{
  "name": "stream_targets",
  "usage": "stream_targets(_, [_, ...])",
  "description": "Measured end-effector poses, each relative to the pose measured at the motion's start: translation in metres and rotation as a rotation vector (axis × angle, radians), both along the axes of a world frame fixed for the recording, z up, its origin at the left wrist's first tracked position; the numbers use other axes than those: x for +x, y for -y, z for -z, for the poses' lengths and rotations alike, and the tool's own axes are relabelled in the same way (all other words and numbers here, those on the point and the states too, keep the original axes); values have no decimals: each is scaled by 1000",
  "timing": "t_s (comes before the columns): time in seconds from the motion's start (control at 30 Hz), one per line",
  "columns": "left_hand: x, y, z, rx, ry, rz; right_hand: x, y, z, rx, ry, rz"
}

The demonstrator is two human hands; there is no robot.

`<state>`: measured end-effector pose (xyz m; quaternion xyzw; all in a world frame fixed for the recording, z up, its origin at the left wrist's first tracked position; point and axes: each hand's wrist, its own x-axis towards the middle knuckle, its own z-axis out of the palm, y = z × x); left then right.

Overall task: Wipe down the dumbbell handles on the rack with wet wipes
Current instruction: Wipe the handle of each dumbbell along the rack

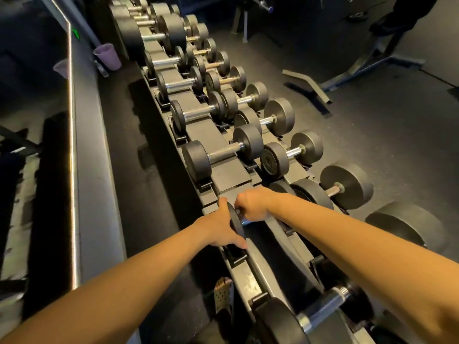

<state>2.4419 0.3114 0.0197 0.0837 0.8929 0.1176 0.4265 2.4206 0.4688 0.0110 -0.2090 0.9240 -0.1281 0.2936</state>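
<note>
A long dark rack (231, 175) holds rows of black dumbbells with chrome handles. On the top tier in front of me, my left hand (223, 227) grips the rim of a dumbbell's near weight head (236, 223). My right hand (253, 203) is closed around that dumbbell's handle, which is almost fully hidden under the fingers. I cannot make out a wipe in either hand. The dumbbell beyond (222, 153) lies free with its knurled handle bare. Another dumbbell (320, 311) sits at the lower right under my right forearm.
A mirrored wall with a lit strip (73, 170) runs along the left. Two purple cups (108, 55) stand on the ledge behind the rack. A bench frame (367, 63) and a grey footplate (310, 85) are on the floor to the right. My sandalled foot (223, 294) shows below.
</note>
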Motion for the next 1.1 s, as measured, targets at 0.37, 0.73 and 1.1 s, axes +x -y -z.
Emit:
stream_targets(0.37, [1,1,1,-8,-4,5,69,-4,38,-177,-276,637])
stream_targets(0.73, [4,0,-10,19,14,3,103,12,58,-1145,448,1255])
stream_targets(1.1, [2,-2,-8,28,21,-25,87,18,63,-1070,384,1663])
